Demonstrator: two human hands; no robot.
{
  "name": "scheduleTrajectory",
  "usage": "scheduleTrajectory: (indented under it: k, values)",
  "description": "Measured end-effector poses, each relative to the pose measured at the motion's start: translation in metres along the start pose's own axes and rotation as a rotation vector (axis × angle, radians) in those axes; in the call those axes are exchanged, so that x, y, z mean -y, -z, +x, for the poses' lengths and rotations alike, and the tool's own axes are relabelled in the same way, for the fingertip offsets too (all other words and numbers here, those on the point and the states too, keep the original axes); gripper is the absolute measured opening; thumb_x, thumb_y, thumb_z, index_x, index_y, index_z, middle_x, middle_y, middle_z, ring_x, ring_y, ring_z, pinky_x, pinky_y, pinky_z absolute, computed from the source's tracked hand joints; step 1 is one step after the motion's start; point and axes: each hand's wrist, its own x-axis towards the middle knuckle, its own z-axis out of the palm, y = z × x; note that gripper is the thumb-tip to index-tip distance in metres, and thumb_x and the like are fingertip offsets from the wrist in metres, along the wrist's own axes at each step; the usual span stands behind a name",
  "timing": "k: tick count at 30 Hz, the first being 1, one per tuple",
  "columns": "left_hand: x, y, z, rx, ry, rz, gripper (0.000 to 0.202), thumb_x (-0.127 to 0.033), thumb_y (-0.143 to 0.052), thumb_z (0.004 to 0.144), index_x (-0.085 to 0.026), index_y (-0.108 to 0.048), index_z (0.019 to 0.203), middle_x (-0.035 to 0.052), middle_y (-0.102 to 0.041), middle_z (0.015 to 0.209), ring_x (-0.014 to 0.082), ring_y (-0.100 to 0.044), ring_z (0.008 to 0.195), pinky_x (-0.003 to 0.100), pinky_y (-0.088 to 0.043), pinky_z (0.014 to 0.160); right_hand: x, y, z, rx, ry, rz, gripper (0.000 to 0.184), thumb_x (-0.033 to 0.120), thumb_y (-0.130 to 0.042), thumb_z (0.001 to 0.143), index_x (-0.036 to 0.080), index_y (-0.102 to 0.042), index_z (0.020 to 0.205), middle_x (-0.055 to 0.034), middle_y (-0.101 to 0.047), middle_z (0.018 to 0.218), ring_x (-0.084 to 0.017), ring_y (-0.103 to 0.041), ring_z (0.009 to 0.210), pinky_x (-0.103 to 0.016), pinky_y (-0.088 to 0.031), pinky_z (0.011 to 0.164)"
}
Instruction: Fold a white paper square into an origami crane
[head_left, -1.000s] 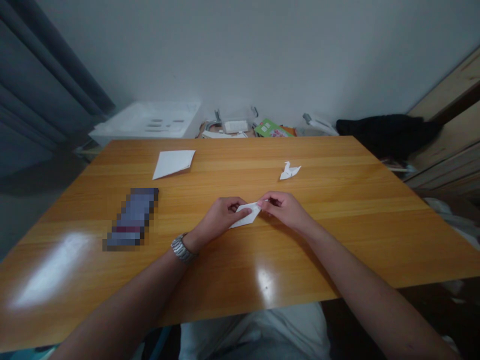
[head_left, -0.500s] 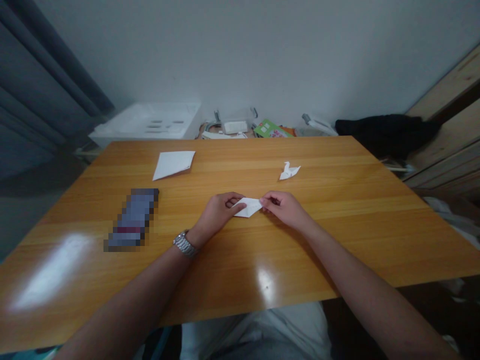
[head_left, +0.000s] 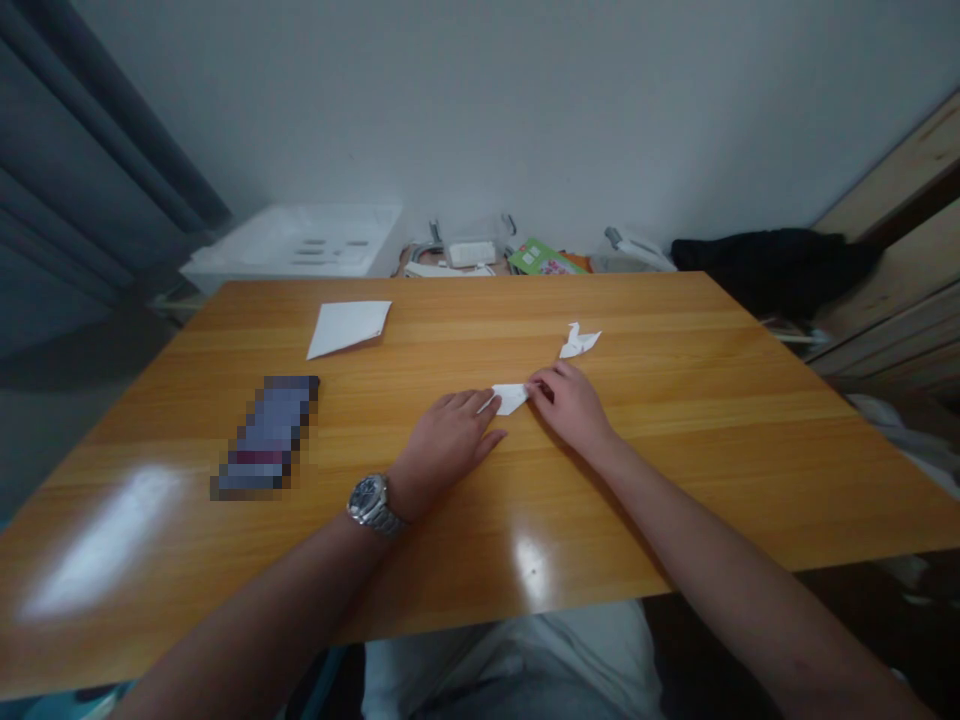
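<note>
A small folded piece of white paper (head_left: 511, 399) lies on the wooden table between my hands. My left hand (head_left: 452, 435), palm down with fingers stretched out, presses its fingertips on the paper's left end; the thumb is spread apart from it. At the right end, the thumb and fingers of my right hand (head_left: 568, 402) pinch the paper's edge. Just beyond my right hand stands a white folded paper bird (head_left: 580, 341). A silver wristwatch (head_left: 373, 503) is on my left wrist.
The wooden table (head_left: 420, 580) bears a blurred phone-like dark slab (head_left: 268, 435) at left and a white paper sheet (head_left: 351, 328) behind it. Past the far edge are a white tray (head_left: 300, 240), a green booklet (head_left: 541, 257) and black cloth (head_left: 772, 265).
My left hand has turned palm down, its fingers now flat on the paper and its thumb off it. The folded paper has shifted slightly away from me, my right hand still pinching its end.
</note>
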Motion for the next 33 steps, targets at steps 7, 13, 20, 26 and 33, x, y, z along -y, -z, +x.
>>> scheduleTrajectory:
  k: [7,13,20,26,33]
  values:
    - [-0.009,-0.003,-0.002,-0.009,-0.039,0.102,0.046,-0.033,-0.042,0.106,-0.006,-0.054,0.142,0.0178,-0.059,0.143,0.0297,-0.055,0.131,0.044,-0.039,0.115,0.022,0.000,-0.013,0.214,0.330,-0.171,0.054,0.041,-0.036,0.107,0.012,-0.049,0.150,-0.0142,-0.046,0.159,-0.029,-0.036,0.149,-0.050,-0.021,0.126]
    - [-0.011,-0.006,-0.006,0.000,-0.082,0.165,0.045,-0.022,-0.033,0.107,-0.001,-0.052,0.143,0.0224,-0.056,0.145,0.0303,-0.052,0.137,0.045,-0.038,0.117,0.024,-0.008,-0.020,0.300,0.320,-0.191,0.061,0.046,-0.031,0.107,0.012,-0.038,0.157,-0.0147,-0.038,0.162,-0.025,-0.032,0.153,-0.049,-0.017,0.128]
    - [-0.005,-0.014,-0.016,0.048,-0.040,0.058,0.056,-0.034,-0.035,0.108,-0.003,-0.037,0.154,0.0202,-0.038,0.160,0.0275,-0.036,0.150,0.047,-0.033,0.123,0.021,-0.011,-0.021,0.344,0.269,-0.178,0.068,0.054,-0.028,0.106,0.014,-0.031,0.161,-0.0122,-0.029,0.166,-0.024,-0.026,0.155,-0.049,-0.017,0.128]
    - [0.003,-0.009,-0.031,0.045,-0.056,0.018,0.060,-0.042,-0.036,0.108,-0.006,-0.037,0.155,0.0178,-0.036,0.161,0.0271,-0.035,0.151,0.047,-0.029,0.125,0.021,-0.012,-0.022,0.347,0.255,-0.169,0.071,0.058,-0.026,0.105,0.015,-0.026,0.162,-0.0119,-0.026,0.167,-0.023,-0.024,0.156,-0.048,-0.016,0.128]
    - [0.006,-0.008,-0.044,0.001,-0.044,0.032,0.058,-0.040,-0.035,0.108,-0.007,-0.036,0.156,0.0172,-0.037,0.161,0.0264,-0.035,0.151,0.048,-0.029,0.125,0.021,-0.011,-0.023,0.351,0.265,-0.185,0.074,0.060,-0.025,0.105,0.013,-0.026,0.162,-0.0126,-0.027,0.167,-0.023,-0.023,0.156,-0.048,-0.014,0.129]
